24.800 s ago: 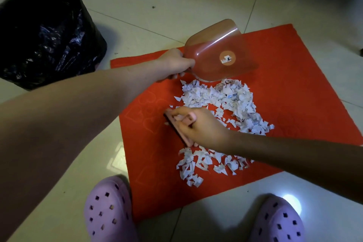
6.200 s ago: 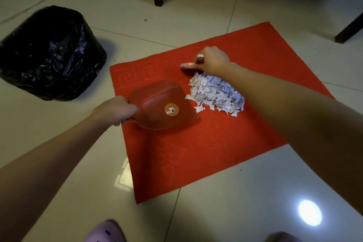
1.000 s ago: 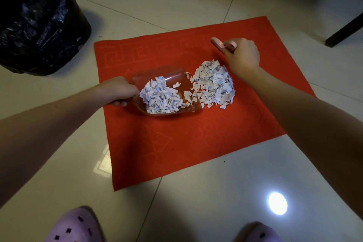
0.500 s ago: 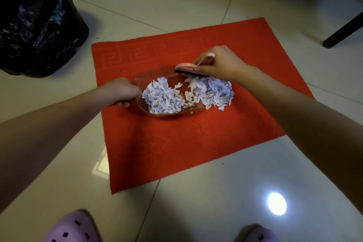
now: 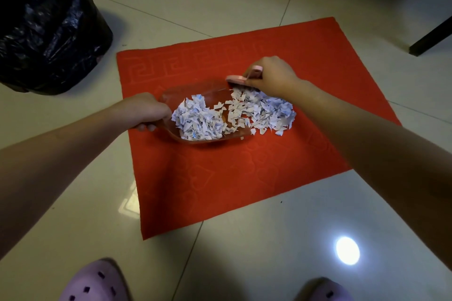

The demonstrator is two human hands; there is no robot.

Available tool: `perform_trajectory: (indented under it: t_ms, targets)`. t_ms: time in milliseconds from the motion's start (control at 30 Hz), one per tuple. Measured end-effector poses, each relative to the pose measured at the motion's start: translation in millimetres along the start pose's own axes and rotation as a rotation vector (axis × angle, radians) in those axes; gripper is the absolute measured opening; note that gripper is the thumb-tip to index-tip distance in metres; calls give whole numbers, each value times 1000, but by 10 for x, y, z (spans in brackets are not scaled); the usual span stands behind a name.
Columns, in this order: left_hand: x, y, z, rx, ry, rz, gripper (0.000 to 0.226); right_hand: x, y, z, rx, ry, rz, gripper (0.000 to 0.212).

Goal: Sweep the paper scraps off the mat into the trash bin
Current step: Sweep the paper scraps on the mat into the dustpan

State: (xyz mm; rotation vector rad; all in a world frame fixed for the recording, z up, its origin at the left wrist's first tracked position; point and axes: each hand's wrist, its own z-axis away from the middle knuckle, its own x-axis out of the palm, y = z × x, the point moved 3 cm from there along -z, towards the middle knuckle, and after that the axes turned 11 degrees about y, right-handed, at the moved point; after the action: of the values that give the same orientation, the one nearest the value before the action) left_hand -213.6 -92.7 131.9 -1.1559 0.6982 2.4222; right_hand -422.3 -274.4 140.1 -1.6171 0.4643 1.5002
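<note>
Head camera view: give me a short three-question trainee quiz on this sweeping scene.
1. True or false: all the paper scraps lie inside the dustpan.
2. The right hand grips: A) the brush, B) a sponge, C) a cloth.
3. Which hand holds the dustpan?
Key: 1 false, some lie on the mat by the pan's lip; 2 A; 3 the left hand.
</note>
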Motion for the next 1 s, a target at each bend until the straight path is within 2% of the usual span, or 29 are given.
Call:
perform_trajectory:
  t_ms: [167, 300, 533, 700, 900, 1000]
  targets:
    - [-9, 15, 7, 7, 16, -13, 16, -135, 32, 224, -125, -82, -76, 23]
    - [-14, 64, 20, 30, 15, -36, 21, -353, 43, 327, -171, 43, -136, 23]
    - [-31, 104, 24, 45, 39, -51, 22, -326, 392, 322, 121, 292, -15, 24]
    - [-8, 108, 21, 53, 32, -49, 22, -226, 510, 319, 306, 307, 73, 36]
    - [17, 138, -6, 57, 25, -44, 21, -165, 117, 355, 133, 259, -90, 38]
    - [34, 146, -12, 59, 22, -42, 20, -104, -65, 345, 63, 171, -216, 24]
